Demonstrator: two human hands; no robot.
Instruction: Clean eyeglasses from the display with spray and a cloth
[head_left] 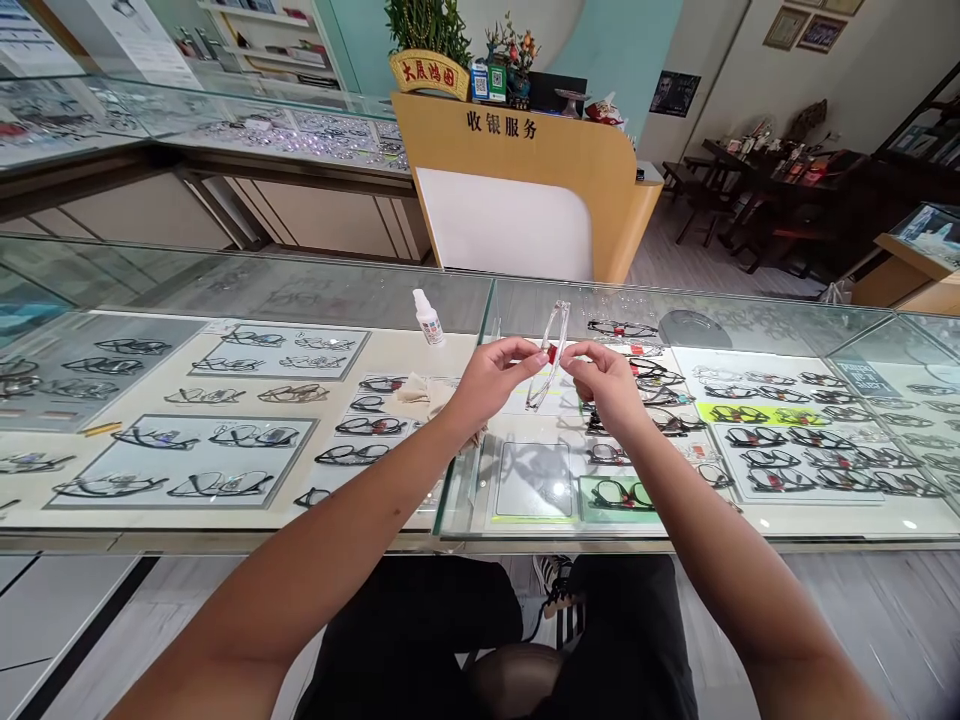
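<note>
A pair of clear-framed eyeglasses point(543, 390) is held up on its side over the glass display counter, with a small red tag point(552, 354) near its middle. My left hand point(491, 385) pinches it from the left, thumb and forefinger at the tag. From the other side, my right hand point(602, 382) has its fingers closed on the glasses; its exact grip point is partly hidden. Left of the hands, a white spray bottle point(429, 320) stands on the glass. A beige cloth point(417, 394) lies close to my left wrist, partly covered by the forearm.
Under the glass counter point(465, 290), rows of eyeglasses point(787, 440) lie on white boards, with more pairs point(251, 340) on the left. A raised glass edge runs between the two counter sections. Beyond stand a wooden cashier desk point(517, 150) and another display case point(300, 140).
</note>
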